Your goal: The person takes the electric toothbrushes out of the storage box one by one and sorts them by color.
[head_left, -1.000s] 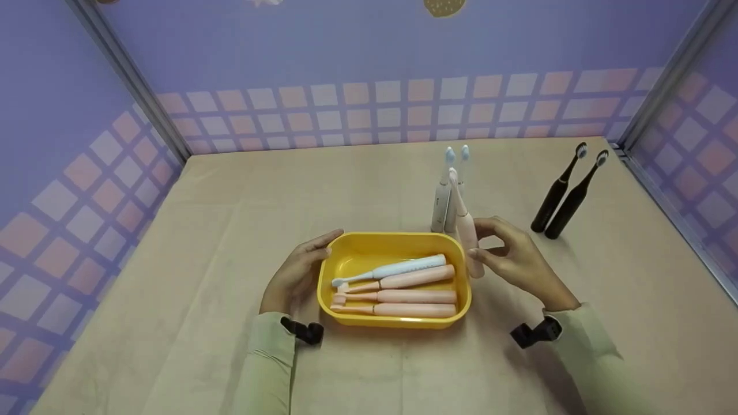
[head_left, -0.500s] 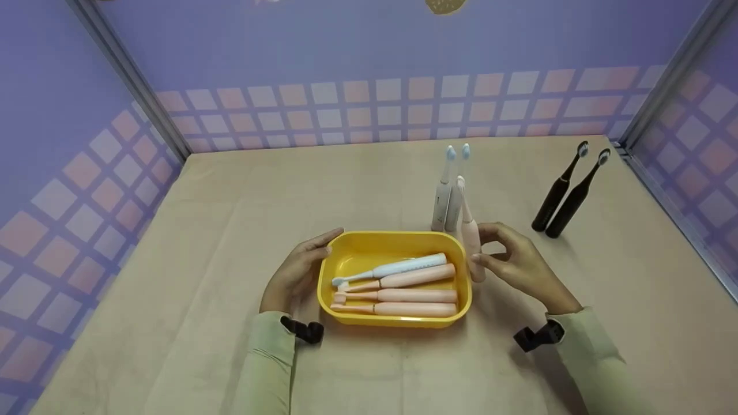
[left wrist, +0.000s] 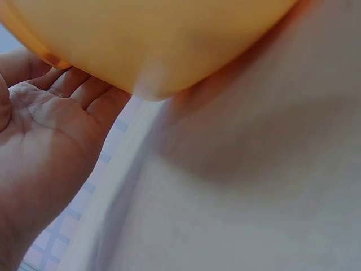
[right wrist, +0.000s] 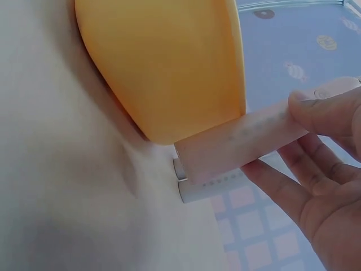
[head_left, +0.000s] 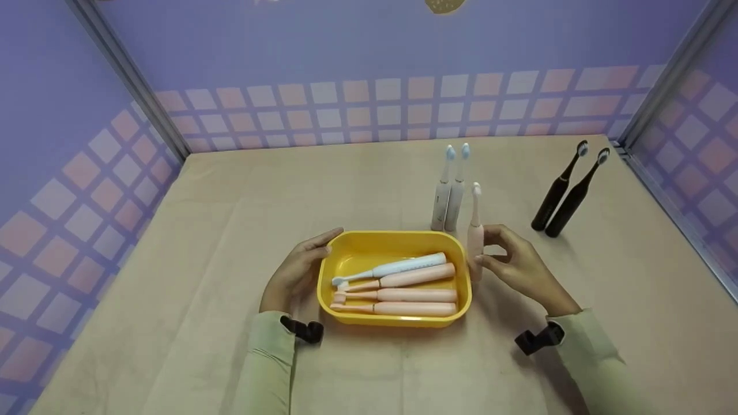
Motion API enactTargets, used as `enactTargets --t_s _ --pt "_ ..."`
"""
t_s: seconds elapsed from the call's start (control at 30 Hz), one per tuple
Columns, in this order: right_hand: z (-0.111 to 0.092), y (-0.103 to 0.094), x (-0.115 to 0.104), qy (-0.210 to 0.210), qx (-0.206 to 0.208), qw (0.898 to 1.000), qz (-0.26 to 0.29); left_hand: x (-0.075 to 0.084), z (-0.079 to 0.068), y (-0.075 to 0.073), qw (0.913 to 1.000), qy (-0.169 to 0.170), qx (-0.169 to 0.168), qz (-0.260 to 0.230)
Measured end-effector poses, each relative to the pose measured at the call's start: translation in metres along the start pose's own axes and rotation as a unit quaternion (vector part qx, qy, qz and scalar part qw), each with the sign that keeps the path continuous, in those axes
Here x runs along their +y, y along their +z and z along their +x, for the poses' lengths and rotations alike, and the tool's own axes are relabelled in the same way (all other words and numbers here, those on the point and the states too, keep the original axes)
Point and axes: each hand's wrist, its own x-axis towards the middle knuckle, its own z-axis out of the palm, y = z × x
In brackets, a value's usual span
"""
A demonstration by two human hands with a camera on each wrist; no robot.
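Note:
My left hand [head_left: 297, 268] grips the left end of a yellow plastic box [head_left: 389, 243], thumb at the rim and fingers along the outer wall. Inside the box lie a light blue electric toothbrush [head_left: 409, 266] and three pink electric toothbrushes [head_left: 415, 295], heads toward the left. Just outside the box's right end, my right hand [head_left: 516, 262] pinches another pink electric toothbrush [head_left: 475, 237] by its handle between thumb and fingers. It is upright, head on top. Whether its base touches the table I cannot tell.
Two pale grey electric toothbrushes [head_left: 448, 202] stand side by side behind the box's right corner. Two black electric toothbrushes [head_left: 562, 202] stand farther right. A cloth-covered table [head_left: 259, 190] meets tiled-pattern purple walls [head_left: 369, 52] at the back and sides.
The held pink toothbrush has moved slightly right and down, from leaning left to upright, uncovering the grey pair. My left hand and the box have stayed put.

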Motion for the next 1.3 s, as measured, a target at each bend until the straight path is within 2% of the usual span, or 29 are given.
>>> enactTargets --t_s 0.23,0.43,0.6,0.83,1.07,1.3 --pt "-0.001 0.001 0.002 -0.002 0.011 1.0 0.0 0.008 -0.006 0.009 0.9997 0.008 0.0 0.021" --pt "-0.002 0.0 0.007 -0.015 0.011 1.0 0.008 0.011 -0.006 0.012 0.9999 -0.002 0.013 0.007" --pt "-0.002 -0.001 0.01 -0.013 0.013 1.0 -0.001 0.012 -0.008 0.012 0.9999 -0.003 0.004 -0.011" --pt "-0.003 -0.003 0.013 0.005 0.005 1.0 -0.024 0.012 -0.008 0.013 0.9998 -0.01 0.008 -0.017" --pt "-0.003 -0.002 0.019 0.006 0.0 1.0 -0.024 0.01 -0.008 0.012 0.9997 -0.012 0.022 -0.007" --pt "-0.003 -0.002 0.022 -0.004 0.002 0.999 -0.032 0.01 -0.008 0.011 0.9999 -0.005 0.01 -0.003"
